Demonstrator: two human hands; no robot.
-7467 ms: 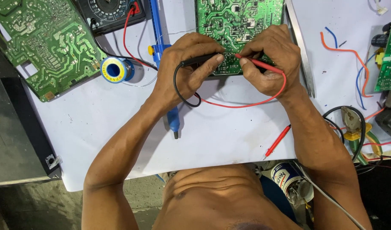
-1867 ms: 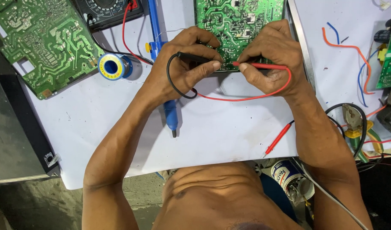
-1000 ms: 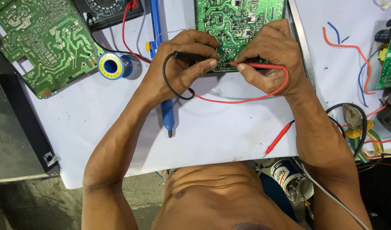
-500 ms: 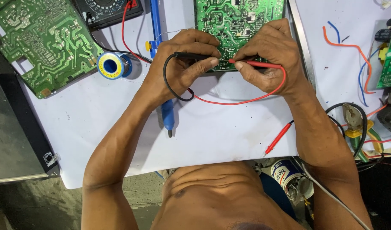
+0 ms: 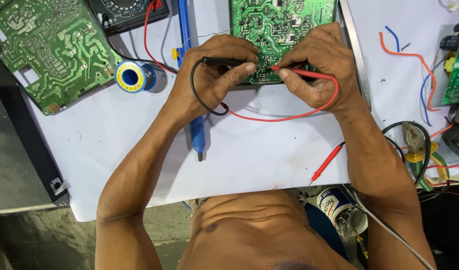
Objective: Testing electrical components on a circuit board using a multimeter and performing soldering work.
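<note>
Black probe [image 5: 224, 61] is pinched in left hand [image 5: 209, 82], red probe [image 5: 309, 74] in right hand [image 5: 317, 70]; tips are set on the green circuit board [image 5: 282, 30] lying on the white table [image 5: 259, 150]. Probes are judged light, stiff, thin; best gripped pen-like along the insulated shafts.

The circuit board [image 5: 282, 35] under the hands is bright green, laced with paler green traces and dotted with silver solder. One probe [image 5: 224, 61] is black with a black lead, the other probe [image 5: 304, 74] red with a red lead. The table [image 5: 114, 150] is covered in white. A second green board [image 5: 49, 50] lies off to the left beside a solder spool [image 5: 132, 77] with a blue and yellow face. A blue tool [image 5: 195, 135] runs down the white sheet, and orange and blue wires [image 5: 414, 65] curl at the right.
</note>
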